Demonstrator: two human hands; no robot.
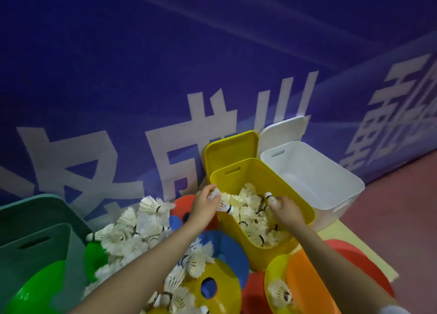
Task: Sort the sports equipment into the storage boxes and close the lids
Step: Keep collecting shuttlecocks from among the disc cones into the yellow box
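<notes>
left hand (205, 203): fingers curled round a shuttlecock (224, 207), feathers inside the grip, cork tip projecting past the fingers over the near-left rim of the yellow box (238, 172); right hand (287, 211): fingertips pinching a second shuttlecock (270, 199), cork uppermost, just above the shuttlecocks already in that box; loose shuttlecock pile (134, 233) lies behind the left wrist; white box (314, 172) stands beyond the right fingers, lid raised.

Three open plastic storage boxes stand here: one green (35, 247), one yellow (238, 172), one white (314, 172); two loose lids, yellow (230, 145) and white (283, 129); white feather shuttlecocks (132, 238) too many to count
</notes>
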